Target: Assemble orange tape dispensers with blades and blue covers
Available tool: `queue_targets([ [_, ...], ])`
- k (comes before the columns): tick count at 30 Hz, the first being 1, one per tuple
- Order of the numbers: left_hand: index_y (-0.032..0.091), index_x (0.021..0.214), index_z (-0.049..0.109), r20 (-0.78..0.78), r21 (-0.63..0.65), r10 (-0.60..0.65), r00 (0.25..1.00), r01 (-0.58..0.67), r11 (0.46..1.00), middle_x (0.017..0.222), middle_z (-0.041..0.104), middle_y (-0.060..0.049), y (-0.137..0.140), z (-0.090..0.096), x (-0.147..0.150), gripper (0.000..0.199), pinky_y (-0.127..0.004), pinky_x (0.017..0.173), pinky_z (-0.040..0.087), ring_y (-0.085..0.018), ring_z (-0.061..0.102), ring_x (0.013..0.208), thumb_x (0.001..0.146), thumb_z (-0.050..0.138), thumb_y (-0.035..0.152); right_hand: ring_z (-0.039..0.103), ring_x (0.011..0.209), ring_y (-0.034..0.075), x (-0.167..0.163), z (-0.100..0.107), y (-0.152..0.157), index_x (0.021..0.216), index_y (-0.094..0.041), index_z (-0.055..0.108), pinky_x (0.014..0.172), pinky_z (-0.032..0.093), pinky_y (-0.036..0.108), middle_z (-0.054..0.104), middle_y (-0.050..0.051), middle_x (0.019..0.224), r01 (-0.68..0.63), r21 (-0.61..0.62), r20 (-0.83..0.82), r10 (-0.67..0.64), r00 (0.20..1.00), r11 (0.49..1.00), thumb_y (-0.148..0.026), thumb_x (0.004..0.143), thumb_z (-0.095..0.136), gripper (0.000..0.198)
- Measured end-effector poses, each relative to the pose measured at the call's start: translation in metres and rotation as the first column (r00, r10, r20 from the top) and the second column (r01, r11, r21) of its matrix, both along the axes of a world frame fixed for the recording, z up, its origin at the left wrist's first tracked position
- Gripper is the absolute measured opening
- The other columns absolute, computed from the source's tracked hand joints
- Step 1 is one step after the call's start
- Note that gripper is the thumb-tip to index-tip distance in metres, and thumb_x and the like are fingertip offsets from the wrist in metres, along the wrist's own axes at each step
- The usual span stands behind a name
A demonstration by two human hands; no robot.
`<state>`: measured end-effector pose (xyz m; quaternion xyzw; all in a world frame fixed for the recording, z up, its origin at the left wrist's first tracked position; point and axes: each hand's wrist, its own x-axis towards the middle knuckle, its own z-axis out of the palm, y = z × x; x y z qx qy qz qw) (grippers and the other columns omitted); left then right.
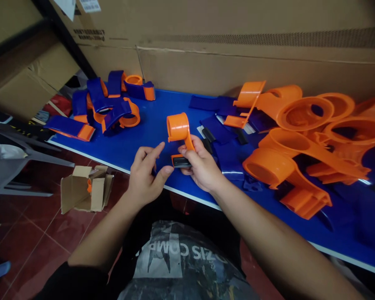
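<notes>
My right hand (203, 164) is closed around an orange plastic tape dispenser (178, 127), its ring end up and a black piece (181, 161) at its lower end. To the left of it, my left hand (148, 175) holds nothing visible, fingers apart and close to the dispenser without touching it. Beyond my right hand lie dark blue plastic strips (220, 130) and a few black pieces (208, 135). Orange dispenser bodies (270, 166) are heaped on the right of the blue table (156, 121).
Several blue-and-orange dispensers (115, 112) are grouped at the table's left end. A large cardboard box (206, 62) stands along the back. On the tiled floor sit an open small carton (78, 193) and a grey stool (18, 162).
</notes>
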<state>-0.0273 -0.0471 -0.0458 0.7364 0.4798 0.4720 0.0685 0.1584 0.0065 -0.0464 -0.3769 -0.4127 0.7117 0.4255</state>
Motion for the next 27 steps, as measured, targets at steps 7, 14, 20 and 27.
queue_targets([
  [7, 0.029, 0.156, 0.049, 0.287, -0.188, 0.042, 0.957, 0.013, 0.982, 0.114, 0.068, -0.007, 0.007, -0.014, 0.018, 0.047, -0.035, 0.081, 0.056, -0.018, 0.062, 0.087, 0.113, 0.041, 0.045, 0.043, 0.065, 0.010, -0.003, 0.004, -0.003, 0.124, -0.033, 0.054, 0.046, 0.028, 0.019, 0.048, -0.003, 0.097, 0.044, -0.010, 0.013, -0.044, 0.999, 0.999, -0.031, 0.085, 0.065, 0.041],
  [14, 0.024, 0.152, 0.051, 0.308, -0.224, 0.093, 0.947, -0.023, 0.974, 0.136, 0.066, -0.013, 0.008, -0.018, 0.049, 0.047, -0.045, 0.106, 0.050, -0.025, 0.064, 0.119, 0.114, 0.038, 0.048, 0.045, 0.069, 0.011, -0.003, -0.001, -0.003, 0.125, -0.036, 0.053, 0.049, 0.036, 0.019, 0.051, -0.002, 0.102, 0.066, 0.022, 0.087, -0.068, 0.994, 0.998, -0.035, 0.085, 0.064, 0.042],
  [20, 0.027, 0.150, 0.057, 0.376, -0.215, 0.104, 0.921, -0.022, 0.976, 0.138, 0.067, -0.012, 0.006, -0.024, 0.065, 0.047, -0.048, 0.115, 0.045, -0.026, 0.057, 0.132, 0.114, 0.037, 0.049, 0.054, 0.084, 0.017, -0.004, -0.002, -0.004, 0.128, -0.037, 0.050, 0.053, 0.045, 0.022, 0.054, 0.001, 0.109, 0.125, 0.032, 0.137, -0.129, 0.982, 0.992, -0.039, 0.088, 0.063, 0.042],
  [27, 0.030, 0.157, 0.049, 0.728, -0.185, -0.147, 0.670, 0.398, 0.899, 0.149, 0.062, -0.011, 0.026, -0.034, 0.056, 0.053, -0.051, 0.125, 0.043, -0.025, 0.058, 0.142, 0.113, 0.030, 0.052, 0.040, 0.061, 0.009, -0.006, 0.006, -0.005, 0.125, -0.034, 0.049, 0.045, 0.032, 0.020, 0.048, -0.004, 0.097, 0.128, 0.020, 0.000, -0.128, 0.992, 0.992, -0.033, 0.088, 0.062, 0.039],
])
